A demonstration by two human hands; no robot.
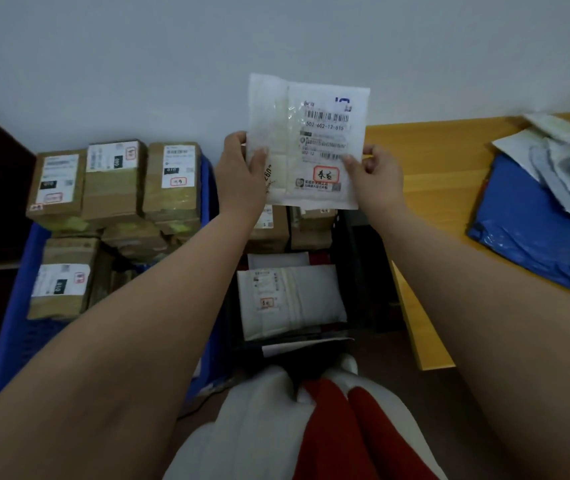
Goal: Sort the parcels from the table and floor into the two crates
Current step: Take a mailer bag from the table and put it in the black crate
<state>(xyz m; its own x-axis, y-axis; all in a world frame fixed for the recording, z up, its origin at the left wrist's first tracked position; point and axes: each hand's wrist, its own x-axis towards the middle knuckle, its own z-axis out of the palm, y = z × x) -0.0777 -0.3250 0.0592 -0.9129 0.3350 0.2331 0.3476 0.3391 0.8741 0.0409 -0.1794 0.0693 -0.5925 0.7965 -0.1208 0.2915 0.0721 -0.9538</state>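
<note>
A pale grey wall (138,64) fills the upper half of the view, and below it the floor carries two crates side by side. The blue crate (17,323) on the left is packed with brown cardboard boxes (114,185), each bearing a white shipping label with a red-framed stamp. Just beside it, the black crate (353,265) holds two more cardboard boxes at its far end and flat white padded envelopes (290,299) nearer the person. To the right stands the yellow wooden desk (425,188), on which a large blue plastic mailer (536,244) lies under a loose heap of grey and white mailers (567,168). Held upright above the black crate, against the wall, is a white padded envelope (276,109), roughly square, with a strip of clear tape down its left part and a printed label on its right with barcodes, the number 502-602-12-815 and a red-bordered stamp near its bottom. The left hand (238,174) has its grip pinching the envelope's left edge, thumb on the front and fingers behind; the right hand (377,178) pinches the lower right edge the same way. At the bottom, white and red clothing (311,427) shows between the bare forearms.
</note>
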